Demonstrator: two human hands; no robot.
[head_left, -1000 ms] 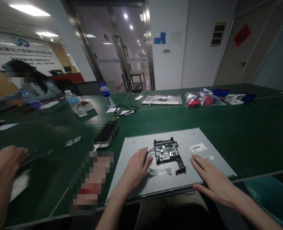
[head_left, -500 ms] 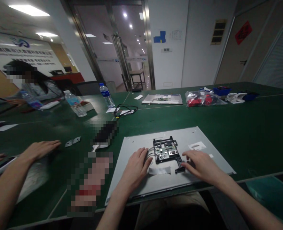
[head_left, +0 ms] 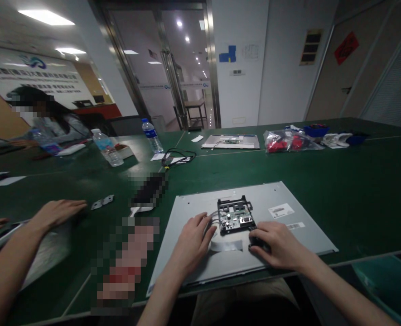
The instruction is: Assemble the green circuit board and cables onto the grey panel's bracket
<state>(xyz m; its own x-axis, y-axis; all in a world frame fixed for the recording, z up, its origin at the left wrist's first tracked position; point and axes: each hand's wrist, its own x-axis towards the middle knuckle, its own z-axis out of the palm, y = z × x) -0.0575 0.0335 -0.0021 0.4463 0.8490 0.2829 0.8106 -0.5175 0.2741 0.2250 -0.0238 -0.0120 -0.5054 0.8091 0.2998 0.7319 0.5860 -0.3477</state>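
Note:
A grey metal display panel (head_left: 271, 194) lies back side up on the table before me. On it sits a black plastic bracket (head_left: 249, 204) carrying a green circuit board (head_left: 232, 218). My right hand (head_left: 278, 242) curls thumb and fingers round the bracket's lower right arm, largely covering it. My left hand (head_left: 193, 240) rests on the panel with fingers stretched out, the tips beside the cables (head_left: 214, 217) at the board's left edge. Between the hands is a strip of silvery tape (head_left: 228, 246).
Left of the panel, another person's hand (head_left: 59, 215) lies near small metal plates (head_left: 102, 202). Further back are water bottles (head_left: 152, 136), a black cable (head_left: 186, 156), a second panel (head_left: 248, 141) and a plastic bag with red items (head_left: 288, 141). The table edge (head_left: 373, 253) runs close to me.
My right hand has shifted slightly left and down and closed round the bracket's lower arm. My left hand stays nearly in place.

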